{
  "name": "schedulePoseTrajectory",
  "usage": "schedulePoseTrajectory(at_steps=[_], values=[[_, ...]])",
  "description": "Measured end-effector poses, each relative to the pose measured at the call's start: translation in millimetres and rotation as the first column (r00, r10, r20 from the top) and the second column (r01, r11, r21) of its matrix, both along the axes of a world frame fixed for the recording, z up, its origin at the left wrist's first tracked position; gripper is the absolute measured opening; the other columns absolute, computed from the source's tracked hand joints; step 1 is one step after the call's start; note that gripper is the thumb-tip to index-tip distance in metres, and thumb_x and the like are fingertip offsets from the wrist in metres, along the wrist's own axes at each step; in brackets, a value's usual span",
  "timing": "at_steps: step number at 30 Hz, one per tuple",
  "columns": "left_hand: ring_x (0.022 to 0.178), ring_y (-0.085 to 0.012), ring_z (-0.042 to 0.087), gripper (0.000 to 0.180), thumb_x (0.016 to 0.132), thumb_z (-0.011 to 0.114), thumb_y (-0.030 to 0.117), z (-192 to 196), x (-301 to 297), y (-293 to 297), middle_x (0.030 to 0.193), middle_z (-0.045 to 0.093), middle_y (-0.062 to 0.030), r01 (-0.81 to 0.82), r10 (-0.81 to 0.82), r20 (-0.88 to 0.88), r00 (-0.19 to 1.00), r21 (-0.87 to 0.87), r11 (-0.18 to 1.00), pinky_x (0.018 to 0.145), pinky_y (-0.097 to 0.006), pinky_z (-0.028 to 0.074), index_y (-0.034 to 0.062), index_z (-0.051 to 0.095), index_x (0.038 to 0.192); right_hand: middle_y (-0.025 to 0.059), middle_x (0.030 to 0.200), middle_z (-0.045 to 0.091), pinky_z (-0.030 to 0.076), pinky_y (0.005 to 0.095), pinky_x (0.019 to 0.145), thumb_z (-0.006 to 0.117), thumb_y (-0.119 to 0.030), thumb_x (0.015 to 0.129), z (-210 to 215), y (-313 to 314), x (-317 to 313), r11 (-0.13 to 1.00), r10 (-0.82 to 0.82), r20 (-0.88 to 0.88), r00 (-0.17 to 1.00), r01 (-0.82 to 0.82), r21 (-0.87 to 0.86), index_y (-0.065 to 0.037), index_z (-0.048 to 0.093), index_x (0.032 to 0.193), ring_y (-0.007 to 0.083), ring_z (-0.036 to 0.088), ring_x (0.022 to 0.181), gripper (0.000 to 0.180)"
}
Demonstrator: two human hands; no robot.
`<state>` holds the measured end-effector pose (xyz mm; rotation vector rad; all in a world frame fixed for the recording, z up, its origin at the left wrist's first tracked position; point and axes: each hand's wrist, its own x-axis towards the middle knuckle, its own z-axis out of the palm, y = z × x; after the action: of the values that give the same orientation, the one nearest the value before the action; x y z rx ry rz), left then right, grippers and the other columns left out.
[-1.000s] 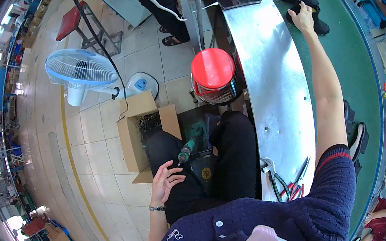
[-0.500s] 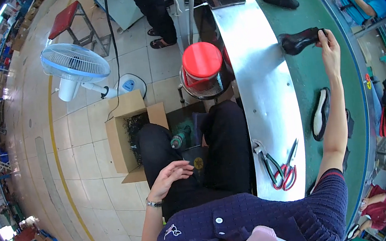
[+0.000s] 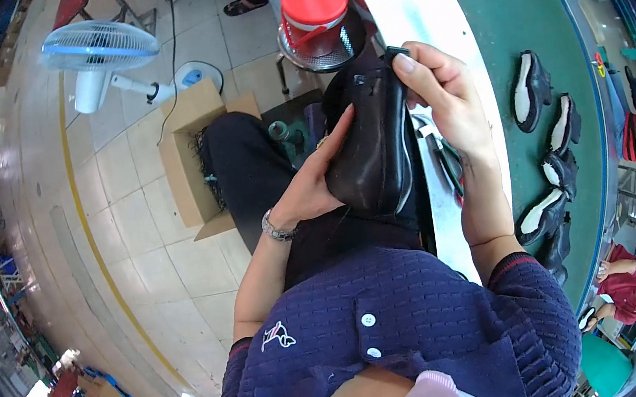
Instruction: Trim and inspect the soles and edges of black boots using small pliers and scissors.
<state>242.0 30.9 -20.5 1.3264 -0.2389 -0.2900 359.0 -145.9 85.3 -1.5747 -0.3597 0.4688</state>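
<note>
From the head camera I see both hands on a black shoe (image 3: pixel 370 140), held over my lap, just left of the steel table edge (image 3: pixel 423 19). My left hand (image 3: pixel 309 188) cups the shoe from the side, palm against the upper, fingers spread along it. My right hand (image 3: pixel 444 96) grips the top end, thumb and fingers pinched around the heel part. The shoe stands roughly upright, sole edge turned toward the right hand.

On the green belt (image 3: pixel 501 9) to my right lie more shoes (image 3: pixel 531 89) in a loose row, well apart from my hands. A red-lidded container (image 3: pixel 315 16) sits just beyond the shoe. On the floor to my left I see an open cardboard box (image 3: pixel 187 163) and a fan (image 3: pixel 98 55) farther off.
</note>
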Motion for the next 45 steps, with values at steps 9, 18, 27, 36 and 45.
schedulePoseTrajectory(at_steps=[9, 18, 27, 36, 45], values=[[0.144, -0.0182, 0.023, 0.118, 0.066, 0.085, 0.008, -36, -63, 15, 0.16, 0.015, -0.0083, -0.216, 0.206, -0.096, 0.974, -0.109, 0.97, 0.116, -0.034, 0.022, 0.0083, 0.007, 0.154, 0.0051, 0.095, 0.066, 0.047, 0.022, 0.068, 0.057, -0.023, 0.098, -39, -4, -15, 0.993, -0.039, 0.036, 0.999, 0.043, -0.11, -0.002, 0.065, 0.113, 0.0074, 0.056, 0.073, 0.027], [0.122, -0.0192, 0.051, 0.087, 0.065, 0.084, -0.003, -23, -109, 60, 0.135, 0.052, -0.0087, -0.482, 0.528, -0.436, 0.729, 0.22, 0.848, 0.102, -0.033, 0.042, 0.0027, 0.04, 0.141, 0.0213, 0.133, 0.05, 0.04, 0.0481, 0.101, 0.064, -0.028, 0.09, -126, -134, -83, 0.251, 0.113, 0.299, 0.948, 0.264, -0.931, -0.005, 0.052, 0.132, 0.0383, 0.049, 0.122, 0.049], [0.111, -0.0151, 0.055, 0.052, 0.09, 0.068, 0.028, -18, -123, 100, 0.123, 0.058, -0.0044, -0.627, 0.421, -0.722, 0.55, -0.024, 0.778, 0.095, -0.031, 0.045, 0.0045, 0.049, 0.132, 0.0202, 0.116, 0.053, 0.046, 0.044, 0.089, 0.068, -0.03, 0.087, -131, -139, -96, 0.387, 0.068, 0.233, 0.97, 0.19, -0.902, -0.002, 0.051, 0.134, 0.0342, 0.054, 0.108, 0.057], [0.107, -0.0151, 0.056, 0.062, 0.09, 0.069, 0.033, 23, -59, 54, 0.12, 0.059, -0.0082, -0.461, 0.446, -0.542, 0.712, 0.119, 0.879, 0.094, -0.031, 0.045, 0.0016, 0.043, 0.136, 0.0102, 0.095, 0.068, 0.04, 0.0207, 0.055, 0.079, -0.021, 0.073, -66, -74, -79, 0.966, -0.176, -0.446, 0.877, 0.069, -0.247, -0.006, 0.05, 0.119, 0.0133, 0.062, 0.069, 0.056], [0.127, -0.028, 0.042, 0.066, 0.097, 0.056, 0.036, -19, -60, 60, 0.14, 0.042, -0.0194, -0.46, 0.531, -0.359, 0.768, 0.267, 0.847, 0.109, -0.035, 0.029, -0.0049, 0.031, 0.143, 0.0173, 0.111, 0.066, 0.054, 0.0242, 0.064, 0.057, -0.01, 0.092, -18, 27, -51, 0.934, 0.248, -0.669, 0.701, -0.356, -0.027, -0.007, 0.022, 0.151, 0.0186, 0.067, 0.093, 0.068]])
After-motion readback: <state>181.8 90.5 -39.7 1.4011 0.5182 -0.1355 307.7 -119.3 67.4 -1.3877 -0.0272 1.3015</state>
